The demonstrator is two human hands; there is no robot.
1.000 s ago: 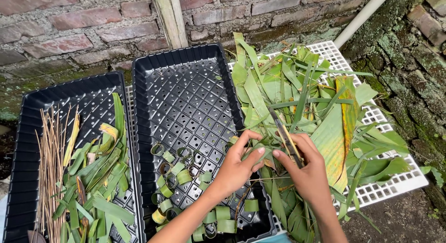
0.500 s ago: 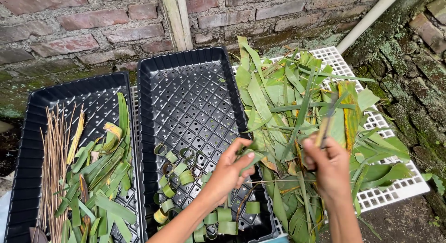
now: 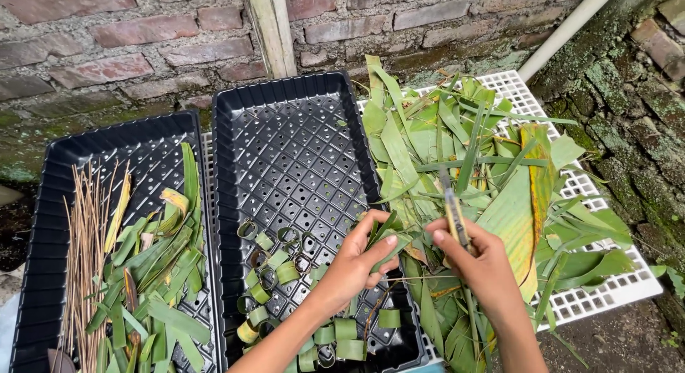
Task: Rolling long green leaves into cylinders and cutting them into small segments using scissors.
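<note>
The left hand point(image 3: 357, 262) curls its fingers around a folded green leaf strip point(image 3: 385, 237), thumb on top; how the strip ends inside the grip is hidden. The right hand point(image 3: 481, 262) is closed on a thin stick-like piece point(image 3: 452, 209) that rises upright from its fist; whether this is a blade or a leaf rib is hard to make out. Both hands meet over the right rim of the middle black tray point(image 3: 300, 145), just beside the leaf pile point(image 3: 471, 152).

That pile lies on a white grid tray point(image 3: 606, 287), covering most of it, so only its far and right edges show. Small green leaf rings point(image 3: 285, 262) are scattered in the near half of the middle tray; its far half is bare perforated floor. The left black tray point(image 3: 71, 152) holds cut leaf pieces point(image 3: 157, 273) and a bundle of brown ribs point(image 3: 85, 252); its near end is cut off by the frame, as are both forearms. A brick wall point(image 3: 143, 31) closes the far side.
</note>
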